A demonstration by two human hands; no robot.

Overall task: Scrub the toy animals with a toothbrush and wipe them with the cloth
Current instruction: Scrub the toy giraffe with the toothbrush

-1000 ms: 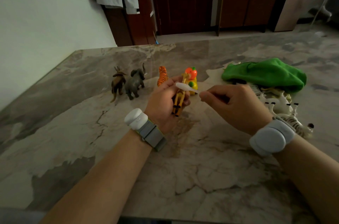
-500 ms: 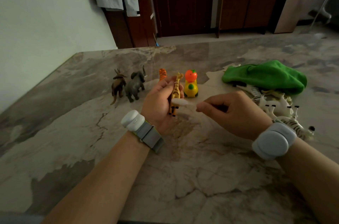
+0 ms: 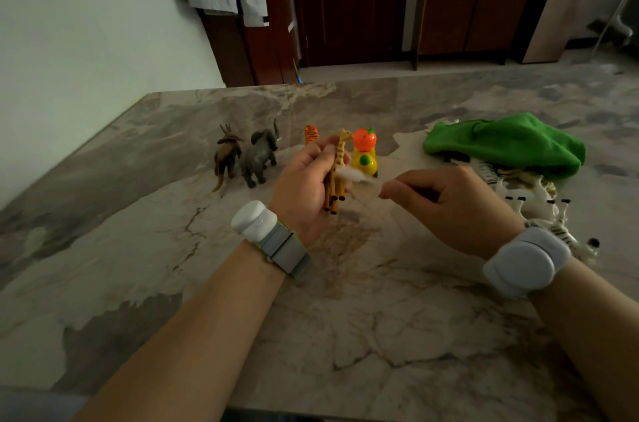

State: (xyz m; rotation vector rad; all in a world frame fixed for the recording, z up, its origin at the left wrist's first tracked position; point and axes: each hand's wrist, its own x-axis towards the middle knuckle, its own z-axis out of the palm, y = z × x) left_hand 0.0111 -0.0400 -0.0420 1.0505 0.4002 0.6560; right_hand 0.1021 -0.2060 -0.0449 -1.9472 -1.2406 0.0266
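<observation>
My left hand (image 3: 306,181) grips a yellow spotted toy giraffe (image 3: 338,165) upright above the marble table (image 3: 363,318). My right hand (image 3: 446,203) pinches a white toothbrush (image 3: 356,176), whose blurred head lies against the giraffe's body. A brown horned animal (image 3: 226,153) and a grey elephant (image 3: 259,153) stand to the left. A toy tiger (image 3: 311,134) peeks out behind my left fingers. The green cloth (image 3: 508,141) lies crumpled at the right.
An orange-and-yellow toy (image 3: 364,153) stands just behind the giraffe. Several white and striped toy animals (image 3: 532,193) lie in a heap below the cloth, behind my right wrist. The table's left edge runs along a pale wall; dark cabinets stand beyond the far edge.
The giraffe has been turned upright in my left hand, head now up. The toothbrush head has slid from its upper part down to its body.
</observation>
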